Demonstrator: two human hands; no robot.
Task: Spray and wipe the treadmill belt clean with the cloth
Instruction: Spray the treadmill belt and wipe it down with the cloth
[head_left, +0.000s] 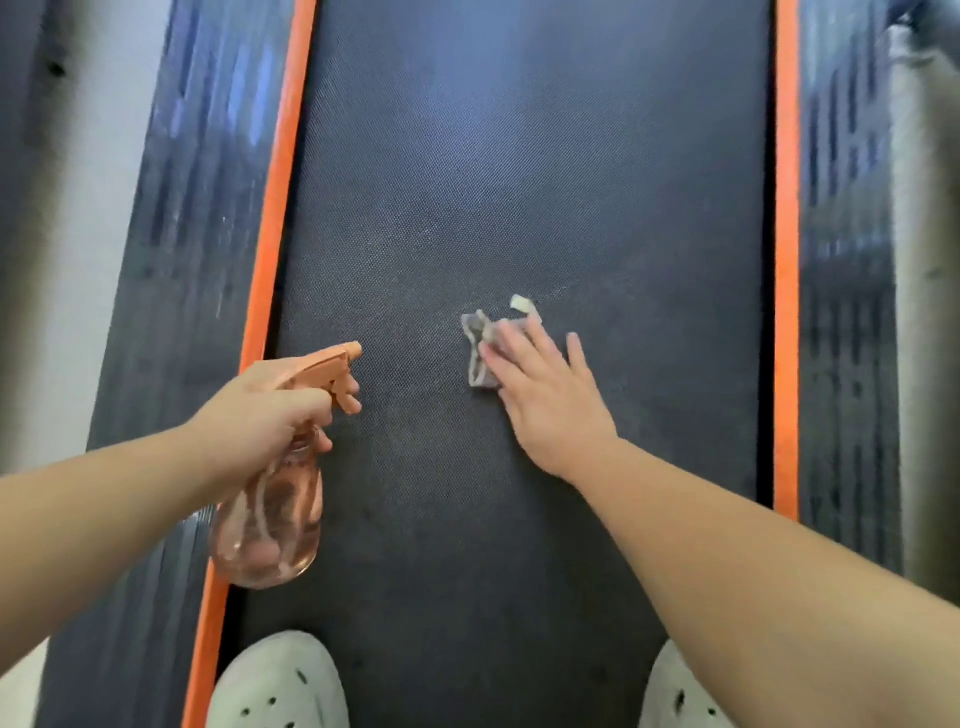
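The dark textured treadmill belt (519, 182) runs up the middle of the view. My right hand (545, 400) lies flat on a small grey cloth (480, 345) with a white tag, pressing it onto the belt with straight fingers. My left hand (265, 410) grips the neck of a clear pinkish spray bottle (267, 519) with an orange trigger head, its nozzle pointing right toward the belt, a finger on the trigger. The bottle hangs above the belt's left edge.
Orange strips (278, 197) border the belt on both sides, with dark ribbed side rails (192, 208) beyond them. Two pale perforated shoes (280, 680) stand on the belt at the bottom edge. Pale floor or wall shows far left and right.
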